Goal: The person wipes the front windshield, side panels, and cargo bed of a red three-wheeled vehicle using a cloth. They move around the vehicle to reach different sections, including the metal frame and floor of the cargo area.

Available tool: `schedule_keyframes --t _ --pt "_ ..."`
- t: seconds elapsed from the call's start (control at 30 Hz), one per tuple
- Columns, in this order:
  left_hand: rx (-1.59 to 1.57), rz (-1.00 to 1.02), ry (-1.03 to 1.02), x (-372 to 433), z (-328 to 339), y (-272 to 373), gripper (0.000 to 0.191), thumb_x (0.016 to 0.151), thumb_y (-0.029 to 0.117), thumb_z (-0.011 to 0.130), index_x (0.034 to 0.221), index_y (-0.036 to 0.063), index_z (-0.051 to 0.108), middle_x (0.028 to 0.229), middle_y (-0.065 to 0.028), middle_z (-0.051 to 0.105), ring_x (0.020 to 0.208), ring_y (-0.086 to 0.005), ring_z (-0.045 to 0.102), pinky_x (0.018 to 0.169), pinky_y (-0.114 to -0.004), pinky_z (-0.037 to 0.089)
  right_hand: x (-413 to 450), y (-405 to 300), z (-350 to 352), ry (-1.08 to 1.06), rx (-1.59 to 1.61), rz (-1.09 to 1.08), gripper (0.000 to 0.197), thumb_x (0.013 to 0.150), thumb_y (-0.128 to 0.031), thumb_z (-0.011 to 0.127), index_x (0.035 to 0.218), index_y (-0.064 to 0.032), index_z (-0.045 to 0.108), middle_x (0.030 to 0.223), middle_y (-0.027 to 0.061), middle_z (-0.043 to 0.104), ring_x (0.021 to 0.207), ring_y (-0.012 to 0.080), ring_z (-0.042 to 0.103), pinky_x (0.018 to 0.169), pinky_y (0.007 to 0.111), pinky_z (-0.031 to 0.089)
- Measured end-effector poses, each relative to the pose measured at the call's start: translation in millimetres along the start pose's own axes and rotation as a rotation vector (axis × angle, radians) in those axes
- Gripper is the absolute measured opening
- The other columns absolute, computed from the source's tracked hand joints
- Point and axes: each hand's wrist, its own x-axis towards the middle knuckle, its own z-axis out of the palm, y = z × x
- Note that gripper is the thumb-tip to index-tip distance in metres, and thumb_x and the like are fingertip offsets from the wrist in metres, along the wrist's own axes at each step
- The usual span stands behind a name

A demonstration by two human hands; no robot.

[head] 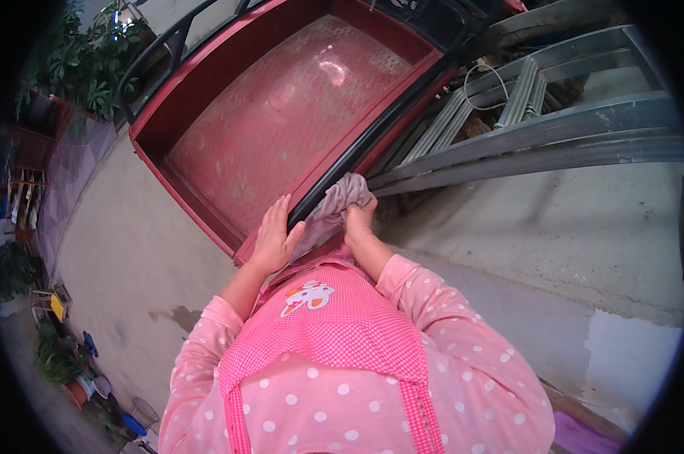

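Observation:
In front of me stands a red metal cargo bed (285,102), its floor dusty and scuffed. A black rail (370,143) runs along its right side wall. My right hand (360,218) grips a bunched, greyish-pink cloth (342,198) just outside the near end of that rail. Part of the cloth hangs down towards my apron. My left hand (275,235) rests by the near right corner of the bed, fingers extended on the red rim and thumb spread beside the rail's end. Nothing shows in the left hand.
A metal ladder (546,136) lies along the bed's right side, close to the concrete wall (534,227). A black tubular rail (177,51) rises on the bed's far left. Potted plants (64,357) and a small stool (52,302) stand along the left of the concrete floor (126,238).

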Motion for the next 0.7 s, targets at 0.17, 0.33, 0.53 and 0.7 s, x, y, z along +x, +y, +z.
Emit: schedule_keyframes --t 0.17,0.33,0.53,0.7 --pt "0.014 0.058 0.029 0.1 0.5 0.2 0.065 0.096 0.042 0.051 0.146 0.0047 0.033 0.145 -0.0211 0.04 0.137 -0.0383 0.034 0.113 -0.045 0.027 36.8 -12.5 -3.8 0.316 -0.353 0.087 0.083 0.075 -0.008 0.064 0.147 -0.0132 0.023 0.145 0.0233 0.025 0.129 0.0365 0.041 0.109 0.04 0.035" --pt "-0.009 0.051 -0.021 4.3 -3.7 7.3 0.057 0.094 0.038 0.053 0.14 0.005 0.043 0.142 -0.0198 0.044 0.134 -0.038 0.038 0.112 -0.046 0.03 95.2 31.8 10.3 0.227 -0.286 -0.084 0.08 0.075 -0.018 0.066 0.147 -0.013 0.032 0.138 0.0289 0.039 0.127 0.0422 0.044 0.108 0.041 0.036" --pt "-0.191 -0.034 -0.094 24.0 -7.7 11.7 0.056 0.099 0.041 0.044 0.142 0.0044 0.039 0.144 -0.0199 0.04 0.138 -0.0369 0.031 0.115 -0.046 0.023 190.5 -9.2 19.9 0.476 -0.341 0.023 0.071 0.077 -0.029 0.071 0.141 -0.0132 0.043 0.13 0.0211 0.053 0.117 0.0342 0.055 0.097 0.04 0.046" --pt "-0.292 0.03 -0.084 77.5 -1.7 43.3 0.056 0.1 0.037 0.045 0.144 0.004 0.035 0.146 -0.0213 0.035 0.139 -0.0379 0.027 0.115 -0.046 0.02 278.4 -90.2 33.5 0.573 -0.319 0.186 0.08 0.078 -0.028 0.074 0.147 -0.0161 0.034 0.14 0.0234 0.044 0.119 0.0389 0.055 0.099 0.044 0.047"
